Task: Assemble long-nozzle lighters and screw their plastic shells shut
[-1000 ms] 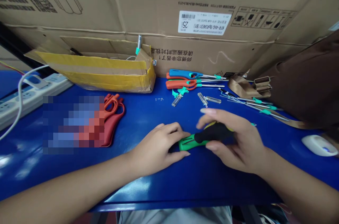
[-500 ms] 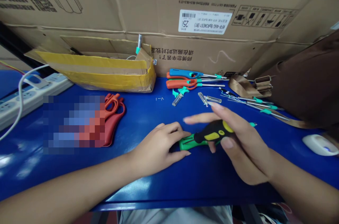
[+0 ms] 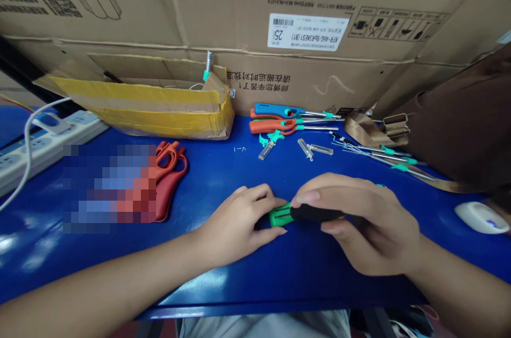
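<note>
My left hand point(image 3: 245, 223) is closed on the end of a green lighter handle point(image 3: 281, 214), which lies flat on the blue table. My right hand point(image 3: 371, 229) is wrapped over a black screwdriver handle point(image 3: 315, 213) just above and right of the green piece. The screwdriver's front end meets the green handle; its tip cannot be made out. Most of the lighter's right side is hidden under my right hand. Beyond my hands lie small clear fuel tanks point(image 3: 321, 150) and turquoise trigger parts point(image 3: 272, 139).
Assembled-looking blue point(image 3: 275, 110) and orange lighters point(image 3: 271, 126) lie at the back. Metal lighter rods point(image 3: 399, 157) rest on the right, near a white mouse point(image 3: 481, 217). On the left are red handle shells point(image 3: 171, 183), a yellow-taped box point(image 3: 159, 109) and a power strip point(image 3: 48, 143).
My right hand has rolled over the screwdriver handle, its fingers moving down around it and covering the yellow patches. My left hand and the green handle have stayed in place.
</note>
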### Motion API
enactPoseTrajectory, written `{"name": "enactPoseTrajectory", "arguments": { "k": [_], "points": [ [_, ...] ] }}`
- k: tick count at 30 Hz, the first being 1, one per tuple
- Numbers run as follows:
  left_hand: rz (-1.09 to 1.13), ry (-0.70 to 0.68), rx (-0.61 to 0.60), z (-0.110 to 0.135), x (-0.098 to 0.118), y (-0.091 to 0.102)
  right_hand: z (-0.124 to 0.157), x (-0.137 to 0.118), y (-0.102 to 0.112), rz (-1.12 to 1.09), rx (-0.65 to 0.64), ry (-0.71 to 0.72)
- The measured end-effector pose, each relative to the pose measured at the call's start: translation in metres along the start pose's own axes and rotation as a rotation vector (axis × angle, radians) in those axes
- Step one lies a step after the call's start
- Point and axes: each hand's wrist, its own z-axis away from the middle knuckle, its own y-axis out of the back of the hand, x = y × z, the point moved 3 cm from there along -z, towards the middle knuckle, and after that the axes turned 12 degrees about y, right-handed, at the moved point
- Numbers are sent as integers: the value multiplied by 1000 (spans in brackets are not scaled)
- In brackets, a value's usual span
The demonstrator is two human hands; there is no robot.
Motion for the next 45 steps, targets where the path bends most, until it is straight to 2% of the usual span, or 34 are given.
{"name": "enactPoseTrajectory", "arguments": {
  "k": [5,7,12,14,20,26,36,40,43,45],
  "points": [
    [15,16,-8,0,0,-1,-4,-9,2,400,-91,1],
    [20,17,4,0,0,0,-3,-8,0,358,-87,0],
    [36,34,2,-1,0,-1,1,1,-7,-39,-28,-41],
    [52,39,6,-1,0,-1,-1,1,-7,-39,-2,9],
    [68,69,-14,-1,1,0,-2,-7,-8,243,-41,51],
    [74,56,-16,-1,0,-2,-2,-6,-10,-69,-14,35],
    [92,102,-84,-2,2,-3,-4,-14,-10,340,-60,62],
    [117,128,-60,-2,3,-4,-1,-13,-13,486,17,84],
    [83,117,-16,-2,3,-2,1,-8,-14,436,46,73],
    [9,119,-38,-2,5,3,1,-2,-8,385,163,10]
  ]
}}
